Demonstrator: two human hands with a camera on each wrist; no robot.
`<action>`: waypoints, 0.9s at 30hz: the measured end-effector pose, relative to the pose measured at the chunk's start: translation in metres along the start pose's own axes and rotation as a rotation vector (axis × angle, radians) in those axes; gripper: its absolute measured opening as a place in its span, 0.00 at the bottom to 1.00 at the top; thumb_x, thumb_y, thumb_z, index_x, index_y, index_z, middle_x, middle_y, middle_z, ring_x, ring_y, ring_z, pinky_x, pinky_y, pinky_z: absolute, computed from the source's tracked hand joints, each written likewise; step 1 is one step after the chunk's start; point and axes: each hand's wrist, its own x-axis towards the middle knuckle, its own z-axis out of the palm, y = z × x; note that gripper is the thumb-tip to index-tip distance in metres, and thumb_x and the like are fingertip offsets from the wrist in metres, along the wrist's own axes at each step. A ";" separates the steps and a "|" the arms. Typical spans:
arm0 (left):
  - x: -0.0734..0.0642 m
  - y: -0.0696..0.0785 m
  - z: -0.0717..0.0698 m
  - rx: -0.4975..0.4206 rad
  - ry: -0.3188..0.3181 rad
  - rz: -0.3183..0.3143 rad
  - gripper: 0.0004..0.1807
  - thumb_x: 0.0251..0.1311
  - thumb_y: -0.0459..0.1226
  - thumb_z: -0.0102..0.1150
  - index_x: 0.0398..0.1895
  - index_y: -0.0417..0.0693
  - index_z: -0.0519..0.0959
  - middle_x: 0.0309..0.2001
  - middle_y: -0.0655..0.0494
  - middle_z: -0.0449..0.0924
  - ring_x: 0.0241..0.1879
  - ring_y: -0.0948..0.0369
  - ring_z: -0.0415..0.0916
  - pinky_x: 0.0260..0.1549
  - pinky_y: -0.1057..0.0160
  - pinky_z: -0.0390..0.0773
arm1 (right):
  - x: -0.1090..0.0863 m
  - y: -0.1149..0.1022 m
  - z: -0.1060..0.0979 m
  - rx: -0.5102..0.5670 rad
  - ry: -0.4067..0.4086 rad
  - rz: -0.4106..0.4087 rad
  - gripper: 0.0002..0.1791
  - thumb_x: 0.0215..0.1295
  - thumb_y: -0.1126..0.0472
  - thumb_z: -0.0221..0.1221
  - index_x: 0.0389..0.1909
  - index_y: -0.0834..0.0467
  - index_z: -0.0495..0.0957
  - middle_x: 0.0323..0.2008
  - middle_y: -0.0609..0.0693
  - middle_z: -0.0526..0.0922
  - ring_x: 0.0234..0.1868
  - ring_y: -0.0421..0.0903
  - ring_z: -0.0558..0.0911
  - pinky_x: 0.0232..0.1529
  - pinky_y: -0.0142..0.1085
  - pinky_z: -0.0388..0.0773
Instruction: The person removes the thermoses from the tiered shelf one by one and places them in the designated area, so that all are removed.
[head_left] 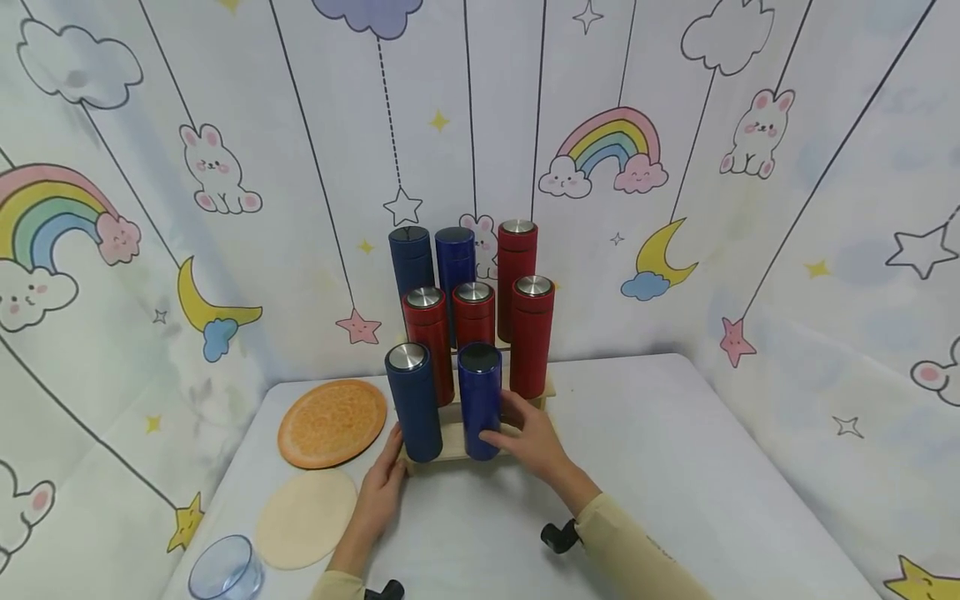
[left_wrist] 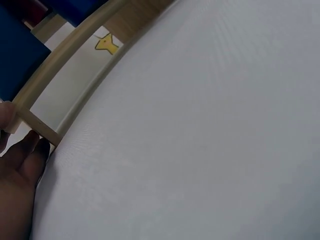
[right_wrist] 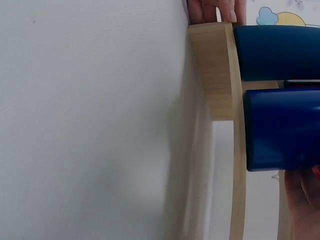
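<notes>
A stepped wooden rack (head_left: pixel 453 442) holds upright thermos bottles on three tiers. On its front tier, my right hand (head_left: pixel 534 440) grips the shiny blue thermos (head_left: pixel 481 400) low on its right side, thumb in front and fingers behind. In the right wrist view, the base of this thermos overlaps the front rail. A darker blue thermos (head_left: pixel 415 408) with a steel-coloured lid stands to its left. My left hand (head_left: pixel 380 485) holds the rack's front left corner; the left wrist view shows its thumb above and fingers lower down at the wooden end piece (left_wrist: pixel 39 127).
Behind stand red thermoses (head_left: pixel 531 342) on the middle tier, and two blue ones (head_left: pixel 411 258) with a red one (head_left: pixel 517 267) at the back. Left on the white table (head_left: pixel 660 467) are a pizza-like disc (head_left: pixel 332 423), a pale round disc (head_left: pixel 306 518) and a clear glass (head_left: pixel 225 571).
</notes>
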 end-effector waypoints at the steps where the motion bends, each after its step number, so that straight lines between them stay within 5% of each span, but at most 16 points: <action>1: 0.001 0.000 0.000 0.006 0.001 -0.001 0.31 0.84 0.28 0.47 0.86 0.43 0.60 0.86 0.52 0.52 0.84 0.48 0.49 0.68 0.83 0.51 | 0.000 0.000 0.000 -0.003 0.004 0.008 0.43 0.64 0.48 0.79 0.78 0.50 0.73 0.68 0.52 0.83 0.67 0.53 0.82 0.68 0.52 0.79; 13: 0.008 -0.001 0.005 0.017 -0.007 0.009 0.29 0.85 0.30 0.47 0.85 0.42 0.61 0.86 0.53 0.52 0.85 0.48 0.48 0.68 0.84 0.49 | 0.003 -0.001 -0.008 -0.032 0.025 -0.002 0.41 0.63 0.48 0.79 0.75 0.51 0.75 0.65 0.53 0.85 0.65 0.55 0.84 0.65 0.56 0.81; 27: 0.002 -0.011 -0.003 0.044 -0.010 -0.002 0.29 0.86 0.34 0.47 0.86 0.44 0.60 0.86 0.55 0.52 0.85 0.48 0.48 0.68 0.83 0.50 | 0.003 -0.002 0.002 -0.051 -0.002 0.010 0.44 0.64 0.44 0.78 0.78 0.49 0.73 0.66 0.53 0.84 0.65 0.55 0.84 0.65 0.56 0.81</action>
